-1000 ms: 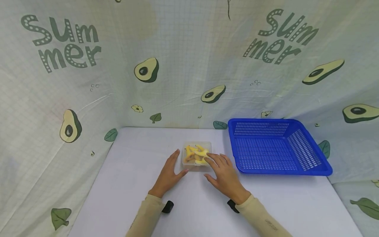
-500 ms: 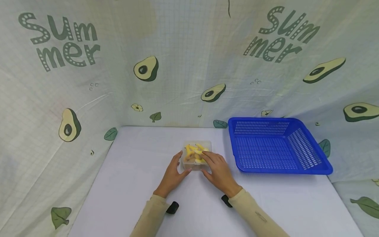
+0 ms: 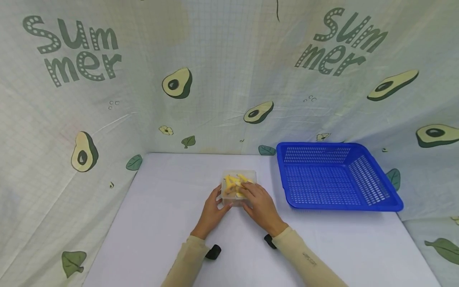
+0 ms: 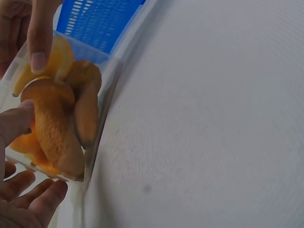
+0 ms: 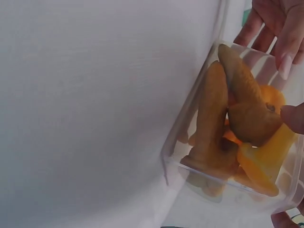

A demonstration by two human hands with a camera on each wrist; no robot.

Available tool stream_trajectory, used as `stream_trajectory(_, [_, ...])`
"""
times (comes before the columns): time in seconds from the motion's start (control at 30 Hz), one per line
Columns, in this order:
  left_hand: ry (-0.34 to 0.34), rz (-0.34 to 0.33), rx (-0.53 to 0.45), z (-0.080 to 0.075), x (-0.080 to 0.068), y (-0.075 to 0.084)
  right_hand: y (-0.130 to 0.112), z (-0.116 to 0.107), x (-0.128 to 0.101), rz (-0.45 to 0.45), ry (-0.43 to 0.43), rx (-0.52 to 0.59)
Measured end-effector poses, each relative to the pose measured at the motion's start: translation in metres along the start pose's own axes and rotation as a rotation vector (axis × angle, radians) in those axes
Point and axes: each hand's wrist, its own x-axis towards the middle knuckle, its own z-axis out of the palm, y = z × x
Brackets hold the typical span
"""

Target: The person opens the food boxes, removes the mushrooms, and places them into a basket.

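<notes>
Clear plastic box [image 3: 239, 187] sits mid-bench, at about 9 o'clock from the blue basket [image 3: 337, 177] and apart from it. The box holds orange and yellow curved pieces [image 4: 57, 128], tan-brown on some faces; what they are cannot be told.

Left hand [image 3: 211, 211] at the box's 8 o'clock side: fingers [image 4: 28, 209] only lightly bent, thumb against the near wall. It steadies the box and does not close round it.

Right hand [image 3: 259, 205] comes in from 4 o'clock, over the top. Fingers curve down onto the lid area or contents; one fingertip [image 5: 287, 57] lies on the clear wall and the thumb [image 5: 294, 116] presses the other side. Grip is on the box, as far as the wrist views show. Whether a lid is on cannot be told.

Handling, as judgement: light; thin walls stiff but likely to flex and slip under a hard squeeze. Best hold is across two opposite walls near the rim, kept level so the pieces stay put.

White bench [image 3: 165, 199]; avocado-print curtain [image 3: 179, 83] behind.
</notes>
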Motion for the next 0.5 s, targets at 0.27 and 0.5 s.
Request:
stream_trajectory(0.27, [0.050, -0.015, 0.000, 0.0030, 0.0019, 0.0022, -0.0045, 0.0012, 0.0051, -0.004, 0.042, -0.042])
stream_trajectory(0.5, [0.077, 0.001, 0.006, 0.0052, 0.0023, 0.0032, -0.0041, 0.0007, 0.0060, 0.022, 0.036, -0.051])
